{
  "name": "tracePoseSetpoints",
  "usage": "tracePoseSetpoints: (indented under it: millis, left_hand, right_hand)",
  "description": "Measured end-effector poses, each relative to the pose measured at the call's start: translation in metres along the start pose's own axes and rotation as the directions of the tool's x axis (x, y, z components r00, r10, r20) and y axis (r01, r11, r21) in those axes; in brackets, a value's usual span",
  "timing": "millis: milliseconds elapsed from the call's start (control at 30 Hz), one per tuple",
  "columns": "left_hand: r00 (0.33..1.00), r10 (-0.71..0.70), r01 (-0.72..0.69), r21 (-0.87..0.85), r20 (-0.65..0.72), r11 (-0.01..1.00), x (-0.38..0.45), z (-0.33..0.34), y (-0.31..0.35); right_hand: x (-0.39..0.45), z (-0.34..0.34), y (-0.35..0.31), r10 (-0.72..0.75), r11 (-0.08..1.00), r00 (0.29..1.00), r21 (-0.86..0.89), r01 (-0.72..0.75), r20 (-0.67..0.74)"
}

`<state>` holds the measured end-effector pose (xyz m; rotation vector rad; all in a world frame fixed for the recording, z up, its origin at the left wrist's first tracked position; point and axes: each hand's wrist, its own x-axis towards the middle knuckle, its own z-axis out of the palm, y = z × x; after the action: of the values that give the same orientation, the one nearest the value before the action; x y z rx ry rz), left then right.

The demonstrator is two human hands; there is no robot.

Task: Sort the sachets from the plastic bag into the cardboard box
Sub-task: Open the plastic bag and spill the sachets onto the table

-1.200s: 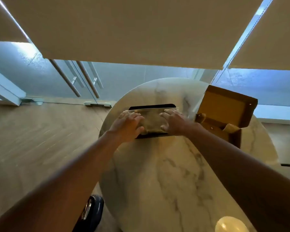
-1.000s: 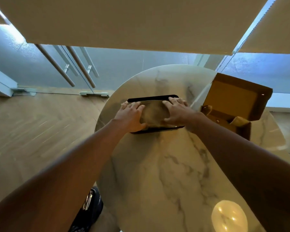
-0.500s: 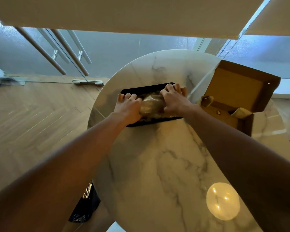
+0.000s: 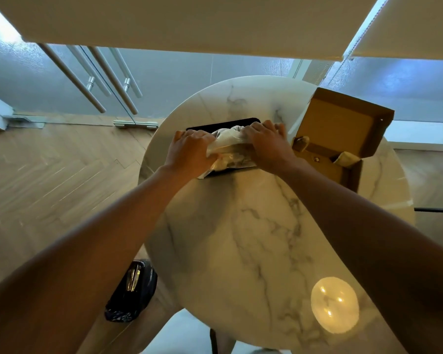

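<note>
Hands first. Left hand (image 4: pixel 189 153) grips the left end of the plastic bag (image 4: pixel 228 146), fingers curled over the far edge and thumb tucked against the film on the near side. Right hand (image 4: pixel 265 144) grips the right end in the same way, knuckles up, fingers bent down over the far side; their tips are hidden behind the bag. Both forearms reach in from the near edge of the frame and converge on the bag.

Bag: clear, crumpled, bunched up between the two hands. Brownish contents show through the film near the right hand, presumably the sachets; single sachets cannot be told apart. One corner of the film hangs out below the left hand.

Under the bag and hands: black tray (image 4: pixel 223 123), its far rim visible beyond the knuckles and a strip of near rim below the bag. Whether the bag is lifted clear of the tray cannot be told.

Just right of the right hand: cardboard box (image 4: pixel 343 139), open, lid standing up on the far side, side flaps folded inward. Inside looks bare apart from a small mark on its floor.

Tray and box both sit on a round marble table (image 4: pixel 253 238).
</note>
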<state>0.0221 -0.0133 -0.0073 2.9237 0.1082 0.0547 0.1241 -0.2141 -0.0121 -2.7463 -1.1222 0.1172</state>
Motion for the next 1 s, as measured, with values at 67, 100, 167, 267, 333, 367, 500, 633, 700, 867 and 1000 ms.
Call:
tracePoseSetpoints:
  millis: [67, 100, 167, 267, 333, 367, 500, 633, 700, 867, 1000]
  left_hand:
    - [1.000, 0.004, -0.004, -0.045, 0.000, 0.999, -0.023, -0.008, 0.009]
    - [1.000, 0.006, -0.006, -0.067, 0.003, 0.998, -0.036, -0.011, 0.013]
    - [1.000, 0.003, -0.004, -0.092, -0.011, 0.996, -0.062, -0.010, 0.022]
    - [1.000, 0.000, -0.002, -0.091, -0.027, 0.996, -0.095, 0.004, 0.031]
    - [1.000, -0.010, 0.009, -0.094, -0.010, 0.996, -0.114, 0.017, 0.035]
    - [1.000, -0.019, 0.019, -0.100, -0.002, 0.995, -0.121, 0.022, 0.037]
    - [0.999, -0.038, 0.041, -0.081, 0.034, 0.996, -0.151, 0.038, 0.051]
    - [0.994, -0.100, 0.103, -0.105, 0.039, 0.989, -0.173, 0.050, 0.051]
    - [0.982, -0.189, 0.188, -0.100, -0.003, 0.977, -0.182, 0.053, 0.050]
    - [0.844, -0.533, 0.508, -0.389, 0.050, 0.768, -0.213, 0.052, 0.061]
    - [0.818, -0.575, 0.402, -0.698, -0.018, 0.593, -0.222, 0.050, 0.060]
  right_hand:
    - [-0.020, -0.005, -0.005, -0.019, 1.000, 1.000, 0.006, 0.019, -0.013]
    - [-0.031, -0.005, -0.009, -0.024, 1.000, 1.000, 0.013, 0.024, -0.017]
    - [-0.054, -0.002, -0.016, -0.031, 0.999, 0.999, 0.024, 0.031, -0.020]
    - [-0.089, 0.009, -0.025, -0.045, 0.998, 0.999, 0.047, 0.046, -0.026]
    - [-0.110, 0.019, -0.029, -0.038, 0.996, 0.999, 0.080, 0.039, -0.014]
    - [-0.119, 0.024, -0.030, -0.029, 0.995, 1.000, 0.096, 0.029, 0.000]
    - [-0.150, 0.040, -0.035, -0.020, 0.995, 0.999, 0.098, 0.017, 0.028]
    - [-0.166, 0.046, -0.042, 0.007, 0.990, 0.999, 0.141, -0.012, 0.036]
    - [-0.171, 0.047, -0.042, 0.031, 0.986, 0.998, 0.162, -0.038, 0.047]
    - [-0.182, 0.039, -0.047, -0.006, 0.982, 1.000, 0.187, 0.002, 0.019]
    - [-0.181, 0.031, -0.061, -0.061, 0.973, 0.988, 0.213, 0.091, -0.143]
